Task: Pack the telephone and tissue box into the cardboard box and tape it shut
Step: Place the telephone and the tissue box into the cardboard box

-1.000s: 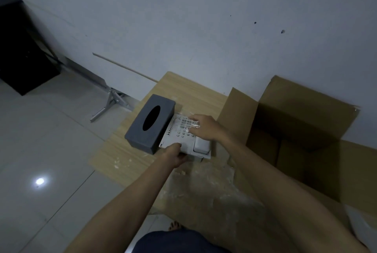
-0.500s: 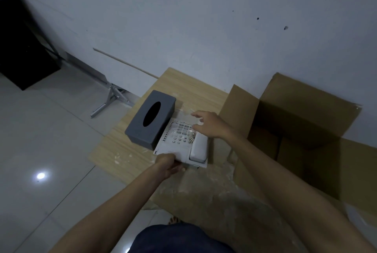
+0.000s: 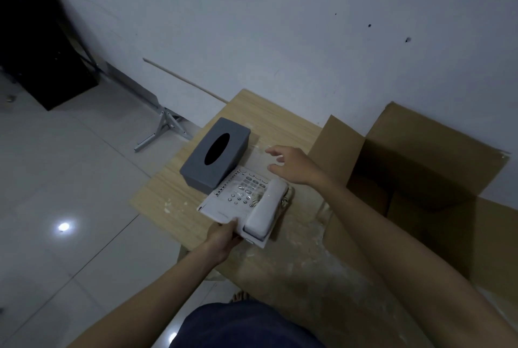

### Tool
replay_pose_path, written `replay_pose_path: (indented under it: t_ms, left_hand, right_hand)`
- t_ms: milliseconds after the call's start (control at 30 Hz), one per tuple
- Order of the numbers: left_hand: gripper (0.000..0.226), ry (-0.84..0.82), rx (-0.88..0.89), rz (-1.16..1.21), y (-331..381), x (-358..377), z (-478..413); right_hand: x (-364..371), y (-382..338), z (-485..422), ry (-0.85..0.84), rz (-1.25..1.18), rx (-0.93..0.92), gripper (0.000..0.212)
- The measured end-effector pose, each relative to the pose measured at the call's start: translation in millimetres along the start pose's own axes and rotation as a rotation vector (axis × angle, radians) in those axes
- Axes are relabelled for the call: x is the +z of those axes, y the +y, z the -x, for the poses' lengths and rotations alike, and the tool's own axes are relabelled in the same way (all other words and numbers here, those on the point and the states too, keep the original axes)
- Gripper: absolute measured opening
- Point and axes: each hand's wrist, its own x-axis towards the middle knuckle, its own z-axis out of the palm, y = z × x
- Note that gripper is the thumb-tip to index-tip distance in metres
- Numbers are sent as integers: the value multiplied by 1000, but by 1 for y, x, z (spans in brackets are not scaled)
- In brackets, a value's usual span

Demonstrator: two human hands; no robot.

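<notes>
A white desk telephone [image 3: 238, 199] with its handset on the right side lies on the wooden table [image 3: 280, 120], tilted toward me. My left hand [image 3: 224, 238] grips its near edge, thumb on top. My right hand [image 3: 294, 164] hovers with spread fingers just above the phone's far end, touching nothing. A dark grey tissue box [image 3: 214, 155] with an oval slot stands right behind the phone on the left. The cardboard box [image 3: 437, 168] sits open at the right, flaps standing up, its inside dark.
The table stands against a white wall. Its near part is covered with whitish smears. On the tiled floor at the left lie a metal bracket [image 3: 162, 129] and a thin wooden stick [image 3: 185, 81]; a black cabinet [image 3: 36, 39] stands at the far left.
My left hand has pulled the telephone toward me and away from the tissue box. My right hand has lifted off the keypad and now hovers past the phone's far end.
</notes>
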Motion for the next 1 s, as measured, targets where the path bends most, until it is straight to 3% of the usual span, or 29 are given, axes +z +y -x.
replay_pose_path:
  t_ms: [133,467,833,1000]
  left_hand:
    - [31,71,50,2,2,2,4]
    - [27,43,198,-197,33,-14,47]
    - [20,97,479,-336,135,-21,96]
    - [23,39,565,-429,177,1,111]
  right_hand:
    - [-5,-9,-1,23,4,-35,54]
    - [-32,-12,4,148,-64,-73,59]
    - [-51,-9,22,208,-144,-53,54]
    - [-61,-6,29,302,-175,-38,47]
